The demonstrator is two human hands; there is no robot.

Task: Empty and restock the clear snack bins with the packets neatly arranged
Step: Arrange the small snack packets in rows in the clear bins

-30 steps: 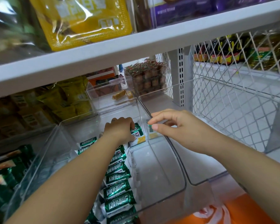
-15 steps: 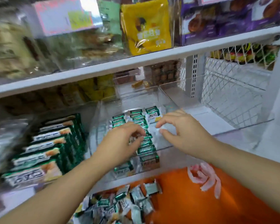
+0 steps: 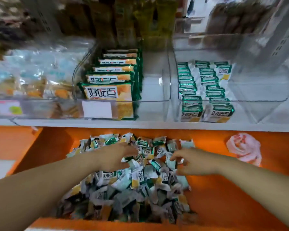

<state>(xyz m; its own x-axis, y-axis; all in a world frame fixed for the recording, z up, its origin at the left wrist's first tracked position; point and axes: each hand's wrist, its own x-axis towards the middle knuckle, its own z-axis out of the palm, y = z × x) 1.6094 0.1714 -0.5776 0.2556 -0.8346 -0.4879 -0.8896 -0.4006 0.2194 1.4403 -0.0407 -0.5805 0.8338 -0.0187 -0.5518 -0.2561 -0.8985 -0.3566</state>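
A heap of small green-and-white snack packets (image 3: 132, 184) lies loose on the orange ledge (image 3: 227, 197) below the shelf. My left hand (image 3: 113, 157) hovers over the top of the heap with its fingers spread, holding nothing. My right hand (image 3: 195, 162) reaches in from the right, its fingers loosely bent and their tips touching the packets. Above, a clear bin (image 3: 260, 101) on the shelf holds three neat rows of the same small packets (image 3: 200, 84) along its left side; its right part is bare.
Left of that bin, another clear bin (image 3: 154, 100) holds a row of larger green-and-orange packs (image 3: 110, 87). The white shelf edge (image 3: 157, 125) runs between bins and ledge. A crumpled pink bag (image 3: 244, 147) lies on the ledge at right. More blurred snack bins sit at left.
Both hands have left the clear bin and dropped down to the loose heap on the orange ledge. The view has tilted downward with them.
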